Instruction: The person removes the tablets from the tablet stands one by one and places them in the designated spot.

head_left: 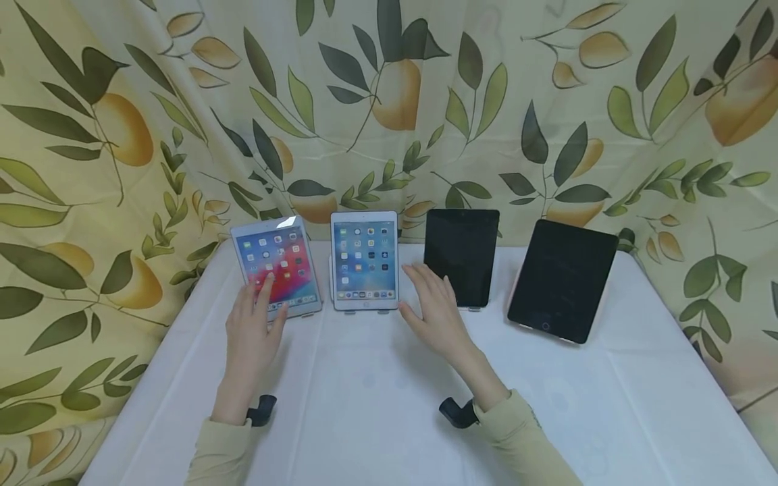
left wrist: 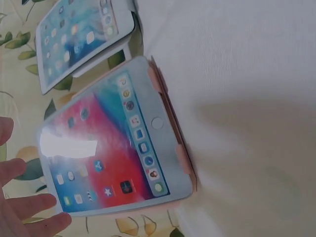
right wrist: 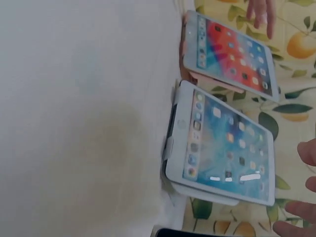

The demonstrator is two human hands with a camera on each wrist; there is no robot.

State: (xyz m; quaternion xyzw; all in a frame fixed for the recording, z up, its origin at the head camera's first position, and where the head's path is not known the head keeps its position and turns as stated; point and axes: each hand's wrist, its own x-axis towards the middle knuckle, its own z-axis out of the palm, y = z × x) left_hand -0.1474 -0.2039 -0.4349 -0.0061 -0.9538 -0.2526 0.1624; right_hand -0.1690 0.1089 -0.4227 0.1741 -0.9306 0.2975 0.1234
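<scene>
Two tablets with lit screens stand tilted back on stands. My left hand (head_left: 250, 334), its fingers spread, is in front of the leftmost tablet (head_left: 273, 250), which shows a red and blue home screen. In the left wrist view the fingers (left wrist: 37, 205) lie near that tablet's edge; whether they touch it I cannot tell. My right hand (head_left: 439, 314) is held between the white tablet (head_left: 365, 260) with a blue home screen and a black tablet (head_left: 463, 253) with a dark screen. In the right wrist view its fingers (right wrist: 301, 210) are apart from the white tablet and hold nothing.
Another dark tablet (head_left: 562, 280) leans on a stand at the right. All the tablets stand in a row along the far part of the white-covered table (head_left: 371, 418). A leaf-and-fruit patterned curtain (head_left: 486, 155) hangs behind. Each wrist wears a black strap piece (head_left: 458, 413).
</scene>
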